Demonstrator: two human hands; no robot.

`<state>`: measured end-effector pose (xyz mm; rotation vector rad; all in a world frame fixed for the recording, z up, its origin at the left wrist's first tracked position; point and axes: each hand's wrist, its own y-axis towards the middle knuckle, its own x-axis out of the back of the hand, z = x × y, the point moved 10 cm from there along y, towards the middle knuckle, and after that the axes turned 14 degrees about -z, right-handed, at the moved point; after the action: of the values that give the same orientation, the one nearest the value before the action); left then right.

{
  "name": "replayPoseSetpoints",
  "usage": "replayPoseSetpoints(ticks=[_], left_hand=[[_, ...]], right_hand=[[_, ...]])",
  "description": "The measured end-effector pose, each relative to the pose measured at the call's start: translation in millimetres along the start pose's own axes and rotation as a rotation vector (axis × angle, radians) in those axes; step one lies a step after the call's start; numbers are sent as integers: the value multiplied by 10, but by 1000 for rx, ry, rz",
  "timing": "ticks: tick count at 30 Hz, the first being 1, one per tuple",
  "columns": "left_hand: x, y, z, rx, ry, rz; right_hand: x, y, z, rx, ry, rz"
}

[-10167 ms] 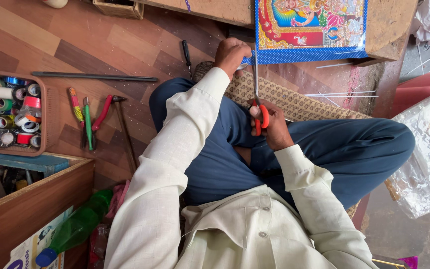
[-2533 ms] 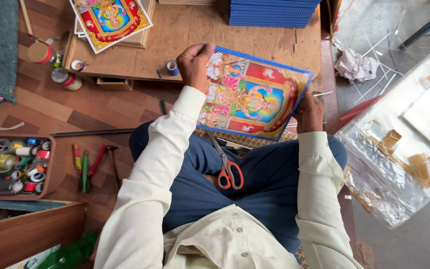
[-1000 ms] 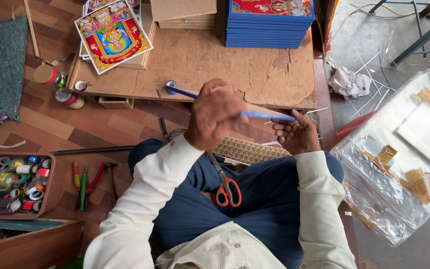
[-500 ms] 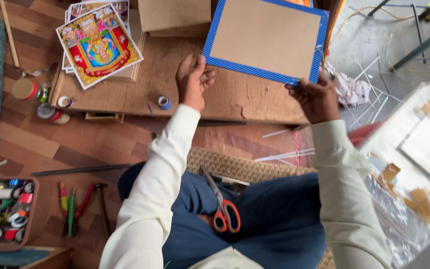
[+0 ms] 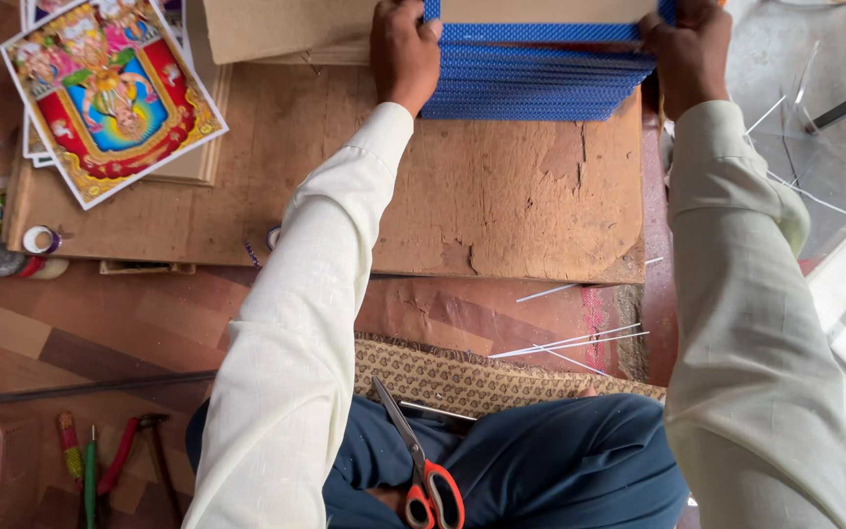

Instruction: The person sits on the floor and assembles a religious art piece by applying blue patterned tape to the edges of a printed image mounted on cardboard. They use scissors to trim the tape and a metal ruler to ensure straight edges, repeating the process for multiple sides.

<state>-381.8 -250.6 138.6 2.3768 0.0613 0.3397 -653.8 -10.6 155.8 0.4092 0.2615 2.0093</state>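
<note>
Near, red-handled scissors [image 5: 430, 480] rest on the seated person's lap. Both arms stretch far across a low wooden board [image 5: 501, 196]. The left hand [image 5: 405, 49] and right hand [image 5: 685, 51] clamp fingers on opposite ends of a blue-edged stack of boards [image 5: 540, 73], seemingly squaring it

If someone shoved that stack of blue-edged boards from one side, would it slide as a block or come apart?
The stack of blue-edged boards would probably shear, since it is many separate flat layers with nothing visibly binding them. Each board looks stiff. The left hand and right hand press on opposite ends, which suggests it needs squaring. Lifted whole, it is likely fairly heavy.
</note>
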Motion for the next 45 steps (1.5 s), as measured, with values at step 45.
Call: replayPoseSetpoints(ticks=[45], left_hand=[[1703,-101,1721,1205,-662,-212]], right_hand=[[-1017,-3962,809,90,-331,519]])
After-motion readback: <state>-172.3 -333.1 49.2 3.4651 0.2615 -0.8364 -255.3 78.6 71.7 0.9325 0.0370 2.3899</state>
